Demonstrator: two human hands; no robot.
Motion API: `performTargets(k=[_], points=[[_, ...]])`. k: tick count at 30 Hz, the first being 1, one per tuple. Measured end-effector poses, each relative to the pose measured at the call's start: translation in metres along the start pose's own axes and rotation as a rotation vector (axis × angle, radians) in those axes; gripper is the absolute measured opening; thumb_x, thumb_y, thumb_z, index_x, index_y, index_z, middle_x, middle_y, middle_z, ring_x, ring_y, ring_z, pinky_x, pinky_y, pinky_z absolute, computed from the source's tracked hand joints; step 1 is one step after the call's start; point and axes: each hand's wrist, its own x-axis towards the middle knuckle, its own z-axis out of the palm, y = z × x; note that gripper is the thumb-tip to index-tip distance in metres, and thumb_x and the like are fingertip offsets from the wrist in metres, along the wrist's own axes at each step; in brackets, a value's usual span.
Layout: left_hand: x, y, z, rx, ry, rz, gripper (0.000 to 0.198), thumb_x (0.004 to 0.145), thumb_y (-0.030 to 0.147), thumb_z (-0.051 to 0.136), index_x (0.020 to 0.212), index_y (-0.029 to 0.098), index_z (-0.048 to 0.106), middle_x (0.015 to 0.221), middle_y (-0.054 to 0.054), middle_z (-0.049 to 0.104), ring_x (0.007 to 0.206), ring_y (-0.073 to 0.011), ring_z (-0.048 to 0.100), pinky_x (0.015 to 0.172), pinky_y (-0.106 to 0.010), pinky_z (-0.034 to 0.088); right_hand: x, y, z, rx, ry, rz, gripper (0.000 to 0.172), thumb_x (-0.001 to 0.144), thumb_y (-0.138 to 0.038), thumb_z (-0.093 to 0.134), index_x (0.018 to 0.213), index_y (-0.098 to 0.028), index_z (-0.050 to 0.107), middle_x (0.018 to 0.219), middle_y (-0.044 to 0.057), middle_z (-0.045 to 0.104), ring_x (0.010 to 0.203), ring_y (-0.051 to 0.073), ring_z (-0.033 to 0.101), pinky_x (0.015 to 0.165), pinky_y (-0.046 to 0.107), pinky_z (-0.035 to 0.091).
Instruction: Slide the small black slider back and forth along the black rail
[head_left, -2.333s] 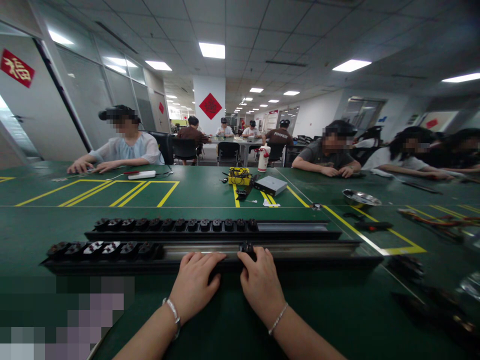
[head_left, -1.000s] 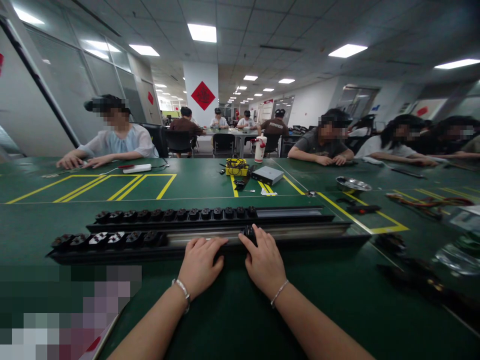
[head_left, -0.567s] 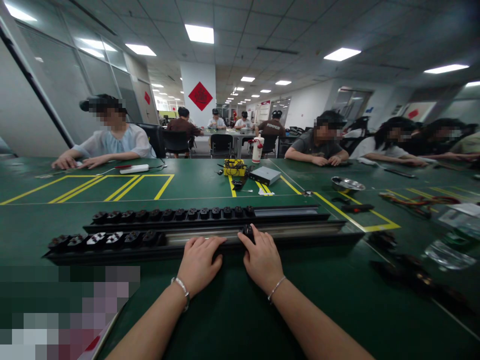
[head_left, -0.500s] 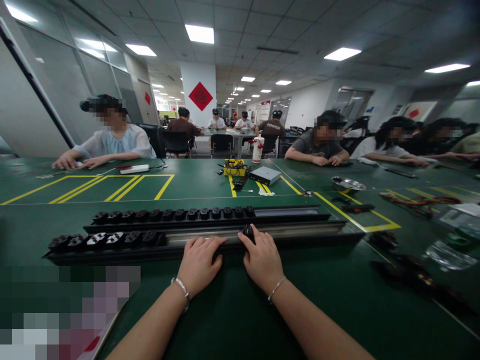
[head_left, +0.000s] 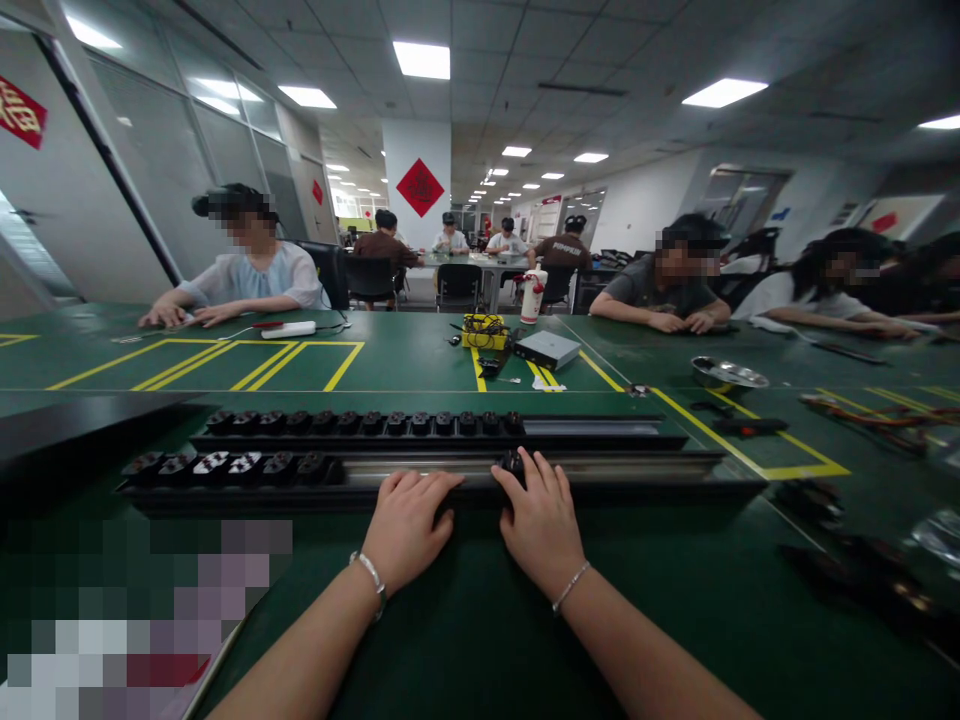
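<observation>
Two long black rails lie across the green table. The near rail (head_left: pixel 637 468) has several black socket modules (head_left: pixel 225 465) at its left end and a bare metal channel to the right. My left hand (head_left: pixel 405 525) lies flat on the near rail's front edge, fingers stretched out. My right hand (head_left: pixel 541 520) rests beside it, fingertips pressing a single black module (head_left: pixel 514 462) in the channel. The far rail (head_left: pixel 592 428) carries a longer row of modules.
A metal bowl (head_left: pixel 727 374), a black tool (head_left: pixel 742 426) and dark loose parts (head_left: pixel 840 560) lie at the right. A yellow box (head_left: pixel 484 333) and a grey box (head_left: pixel 546 349) sit mid-table. Several people sit along the far edge. A blurred patch covers the lower left.
The view has shifted slightly, so the rails and hands sit a little further right. Both hands keep their places on the near rail. A dark band now shows at the left edge.
</observation>
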Motion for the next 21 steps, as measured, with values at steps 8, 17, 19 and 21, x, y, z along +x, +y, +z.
performTargets(k=[8,17,19,21], points=[[-0.0003,-0.0014,0.0016,0.007,0.000,0.002,0.038,0.077,0.022,0.050,0.113,0.031,0.052,0.108,0.001,0.064,0.096,-0.0193,0.053,0.090,-0.041,0.030,0.0012,-0.0007,-0.0007,0.018,-0.018,0.013,0.049,0.073,-0.015,0.053,0.120,-0.032,0.052,0.139,0.008,0.039,0.129,0.025,0.030,0.105,0.045,0.017],[0.0001,-0.0008,0.0009,0.005,-0.002,0.001,0.037,0.077,0.022,0.051,0.112,0.032,0.053,0.110,0.002,0.064,0.097,-0.0193,0.053,0.091,-0.041,0.030,0.0013,-0.0007,-0.0033,0.036,-0.025,0.025,0.050,0.073,-0.014,0.054,0.119,-0.032,0.052,0.140,0.010,0.037,0.128,0.026,0.031,0.104,0.044,0.019],[0.0000,-0.0010,0.0016,0.009,-0.003,-0.002,0.037,0.077,0.022,0.051,0.112,0.032,0.053,0.109,0.002,0.064,0.097,-0.0195,0.054,0.090,-0.041,0.030,0.0014,-0.0005,-0.0034,0.034,-0.021,0.031,0.048,0.073,-0.015,0.054,0.118,-0.031,0.053,0.140,0.010,0.036,0.128,0.026,0.031,0.104,0.044,0.020],[0.0001,-0.0012,0.0022,0.014,-0.001,-0.004,0.037,0.077,0.022,0.051,0.112,0.032,0.053,0.109,0.002,0.064,0.097,-0.0195,0.054,0.091,-0.041,0.030,0.0016,-0.0003,-0.0035,0.030,-0.019,0.031,0.047,0.073,-0.015,0.054,0.118,-0.031,0.054,0.140,0.010,0.036,0.128,0.026,0.031,0.104,0.043,0.020]])
